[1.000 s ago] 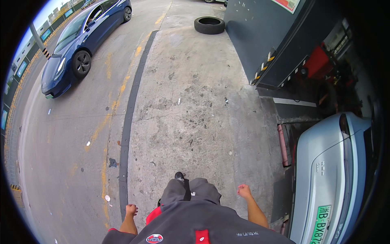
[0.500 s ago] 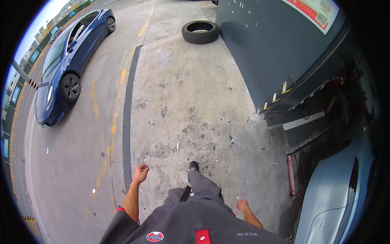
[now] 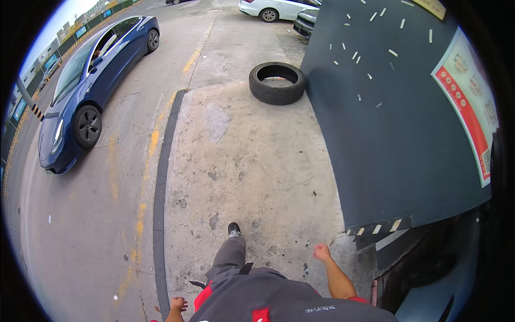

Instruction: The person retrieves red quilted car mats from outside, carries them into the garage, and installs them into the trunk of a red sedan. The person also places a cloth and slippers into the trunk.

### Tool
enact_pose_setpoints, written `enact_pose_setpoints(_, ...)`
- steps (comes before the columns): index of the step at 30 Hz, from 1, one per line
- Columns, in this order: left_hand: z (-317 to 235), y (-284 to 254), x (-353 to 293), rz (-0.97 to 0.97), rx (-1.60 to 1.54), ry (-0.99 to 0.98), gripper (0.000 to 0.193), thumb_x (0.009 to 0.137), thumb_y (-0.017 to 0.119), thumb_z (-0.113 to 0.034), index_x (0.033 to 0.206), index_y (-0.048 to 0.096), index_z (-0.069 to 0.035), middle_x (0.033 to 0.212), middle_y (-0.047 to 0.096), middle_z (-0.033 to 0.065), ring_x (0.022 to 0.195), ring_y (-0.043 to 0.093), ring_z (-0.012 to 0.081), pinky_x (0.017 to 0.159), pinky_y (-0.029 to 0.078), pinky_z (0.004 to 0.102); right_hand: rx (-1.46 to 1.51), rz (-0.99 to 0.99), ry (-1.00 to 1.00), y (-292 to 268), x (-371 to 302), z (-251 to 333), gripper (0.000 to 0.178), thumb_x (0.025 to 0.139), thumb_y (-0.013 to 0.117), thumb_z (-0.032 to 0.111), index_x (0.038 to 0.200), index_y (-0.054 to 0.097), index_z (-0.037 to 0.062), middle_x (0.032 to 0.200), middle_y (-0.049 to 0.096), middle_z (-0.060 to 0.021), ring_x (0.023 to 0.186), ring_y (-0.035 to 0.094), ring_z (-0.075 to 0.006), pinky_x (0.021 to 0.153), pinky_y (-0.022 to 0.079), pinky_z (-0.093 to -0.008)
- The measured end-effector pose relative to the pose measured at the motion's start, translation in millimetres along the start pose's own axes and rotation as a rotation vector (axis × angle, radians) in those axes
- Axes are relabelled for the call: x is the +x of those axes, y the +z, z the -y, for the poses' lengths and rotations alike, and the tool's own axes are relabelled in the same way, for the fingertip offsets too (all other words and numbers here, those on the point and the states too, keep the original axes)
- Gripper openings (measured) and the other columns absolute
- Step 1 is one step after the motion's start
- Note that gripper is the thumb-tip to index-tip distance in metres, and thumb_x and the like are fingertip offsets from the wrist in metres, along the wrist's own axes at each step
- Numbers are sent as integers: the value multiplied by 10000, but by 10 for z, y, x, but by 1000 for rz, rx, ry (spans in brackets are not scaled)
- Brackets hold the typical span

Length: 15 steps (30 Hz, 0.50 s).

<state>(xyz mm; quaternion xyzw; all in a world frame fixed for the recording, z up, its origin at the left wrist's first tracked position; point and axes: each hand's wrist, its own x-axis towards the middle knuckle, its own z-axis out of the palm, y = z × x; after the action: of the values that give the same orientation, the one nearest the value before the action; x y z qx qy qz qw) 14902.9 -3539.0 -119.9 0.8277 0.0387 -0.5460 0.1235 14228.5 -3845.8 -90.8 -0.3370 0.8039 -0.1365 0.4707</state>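
Left of the dark grey wall (image 3: pixel 397 145), your left hand (image 3: pixel 178 304) hangs slightly spread; your right hand (image 3: pixel 322 252) is curled, how tightly I cannot tell. The car tyre (image 3: pixel 277 96) lies flat just beside this wall. Place your black shoe (image 3: pixel 234 228) flat.

Black tyre (image 3: pixel 276 95) near the far right corner of a pale grey concrete slab (image 3: pixel 252 161) mottled with darker spots. A dark grey strip (image 3: pixel 163 182) lines the slab's left edge, beside worn yellow paint (image 3: pixel 154 142). Along its right edge, a slate-grey wall (image 3: pixel 381 150) with white flecks bears a red-and-white poster (image 3: pixel 465 107). Car (image 3: pixel 102 78) deep blue; shirt (image 3: pixel 228 295) grey with red patches.
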Motion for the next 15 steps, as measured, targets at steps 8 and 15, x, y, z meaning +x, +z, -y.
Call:
enact_pose_setpoints(8,-5807,482,362,-11,181,744,182,822,524,-110,877,620,34,738,661,118,599,625,169,516,504,280,237,5,115,454,1231,2054,130,856,545,161,818,587,44,637,617,-71,501,594,-157,436,473,-303)
enact_pose_setpoints(15,-10210,1815,206,82,283,1174,192,808,536,-91,930,619,31,799,666,110,660,617,148,621,499,276,-529,428,28,882,2946,3366,130,815,552,145,760,631,58,665,644,-88,535,620,-190,472,495,-328)
